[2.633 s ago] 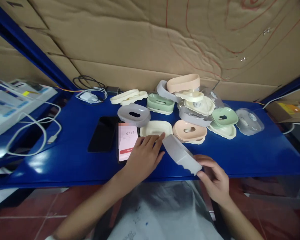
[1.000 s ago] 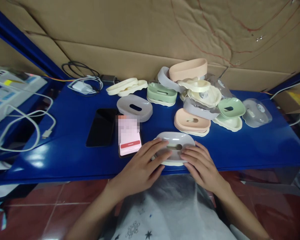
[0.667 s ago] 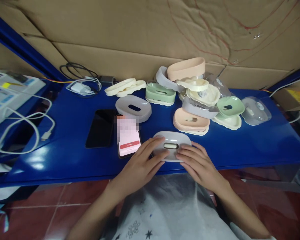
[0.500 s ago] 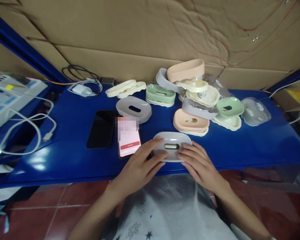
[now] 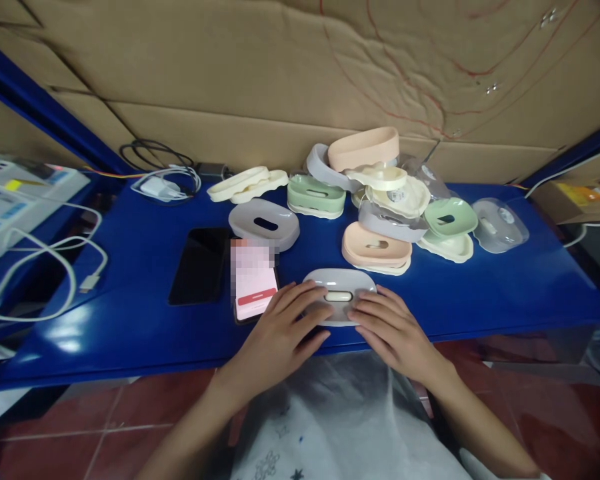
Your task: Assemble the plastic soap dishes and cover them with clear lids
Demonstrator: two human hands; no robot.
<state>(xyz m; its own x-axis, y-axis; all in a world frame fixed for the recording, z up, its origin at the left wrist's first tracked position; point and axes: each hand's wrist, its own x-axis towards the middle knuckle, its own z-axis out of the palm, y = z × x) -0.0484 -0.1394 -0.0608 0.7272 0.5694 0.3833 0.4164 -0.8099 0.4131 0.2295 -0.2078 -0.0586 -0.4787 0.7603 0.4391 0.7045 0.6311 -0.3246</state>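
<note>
Lap: pale grey clothing (image 5: pixel 340 413) with small dark printed shapes, right up against the tabletop (image 5: pixel 505 293).
Left hand: so the left hand (image 5: pixel 280 330) has its fingers over the left end of the lavender dish (image 5: pixel 340 313), thumb by the near edge, gripping it together with the other one.
Right hand: pretty much a mirror of that, the right hand (image 5: pixel 397 330) clasping the right end, fingertips on the inner slope.
Lavender dish: sits near the front edge of the blue tabletop, between both hands. Rounded oval, glossy, greyish purple, dipping toward the middle. There's a long rounded slot in the center with a whitish bar (image 5: pixel 339 296) showing in it. The ends are mostly hidden by fingers.
Phones: just left of the dish, a lit phone (image 5: pixel 255 280) with a red bar on its screen (part of it's blurred out), then a dark phone (image 5: pixel 199 267) beside it.
Peach dish: the peach dish (image 5: pixel 377 256) is a bit behind, same slotted shape, on a cream wavy-edged piece.
Second lavender one: another lavender dish (image 5: pixel 267 239) behind the lit phone, blue showing through its slot.
Heap: a mixed pile (image 5: pixel 365 152) of peach, lavender and cream parts farther back.
Backdrop: brown cardboard (image 5: pixel 230 73), creased, red lines on it.
</note>
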